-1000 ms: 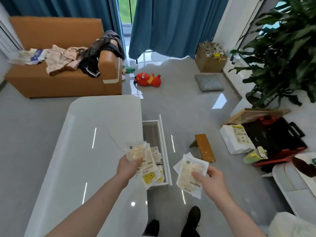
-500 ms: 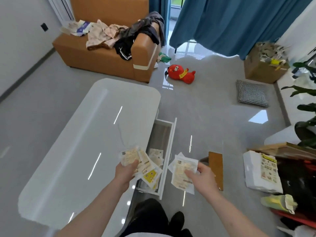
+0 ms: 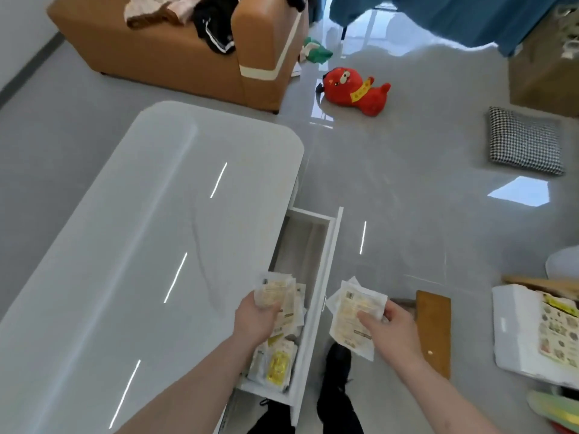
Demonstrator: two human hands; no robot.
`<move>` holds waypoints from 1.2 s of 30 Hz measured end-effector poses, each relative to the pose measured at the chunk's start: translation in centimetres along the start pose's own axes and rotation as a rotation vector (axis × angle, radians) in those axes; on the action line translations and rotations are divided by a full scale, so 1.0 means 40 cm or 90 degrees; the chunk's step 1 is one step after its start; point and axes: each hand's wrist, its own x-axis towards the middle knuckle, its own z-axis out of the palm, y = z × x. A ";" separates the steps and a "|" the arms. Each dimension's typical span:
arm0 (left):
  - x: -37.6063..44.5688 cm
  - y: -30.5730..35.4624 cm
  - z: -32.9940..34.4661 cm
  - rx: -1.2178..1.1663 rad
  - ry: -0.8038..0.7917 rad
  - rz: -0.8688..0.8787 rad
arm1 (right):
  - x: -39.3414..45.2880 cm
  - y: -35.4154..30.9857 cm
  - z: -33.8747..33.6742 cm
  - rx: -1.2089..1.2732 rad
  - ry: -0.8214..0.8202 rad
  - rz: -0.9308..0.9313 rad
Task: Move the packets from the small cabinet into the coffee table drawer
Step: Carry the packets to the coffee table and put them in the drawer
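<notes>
1. The left hand (image 3: pixel 255 317) grasped a fanned stack of pale, yellow-printed plastic packets (image 3: pixel 277 292) over the near half of the open white coffee table drawer (image 3: pixel 326 277), low in the centre of the frame.
2. The right hand (image 3: pixel 393 332) pinched a second sheaf of white and yellow packets (image 3: pixel 351 314) just right of the drawer front, over the grey tiled floor (image 3: pixel 407 189).
3. More loose packets (image 3: pixel 277 368), one bright yellow, lay in the drawer's near end; its far end showed a bare bottom.
4. The glossy white rounded coffee table (image 3: pixel 141 245) filled the left and centre of the frame, its right edge overhanging the drawer.
5. A brown wooden board (image 3: pixel 434 333) lay on the floor just right of the right hand, and a white printed box (image 3: pixel 532 333) sat at the right edge.
6. Two black shoes (image 3: pixel 336 361) showed below the drawer front.
7. Farther up, a red plush toy (image 3: pixel 354 92) and a black-and-white checked cushion (image 3: pixel 526 140) lay well apart on open floor.
8. An orange-brown sofa (image 3: pixel 175 48) strewn with clothes stood in the upper left.
</notes>
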 end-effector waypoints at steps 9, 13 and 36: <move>0.419 -0.052 0.234 0.019 0.036 -0.014 | 0.405 0.143 0.102 0.033 -0.032 -0.007; 0.529 -0.026 0.300 0.033 0.041 -0.021 | 0.506 0.176 0.104 0.027 -0.036 -0.011; 0.632 0.071 0.386 -0.003 0.242 0.165 | 0.687 0.199 0.089 0.056 -0.084 0.030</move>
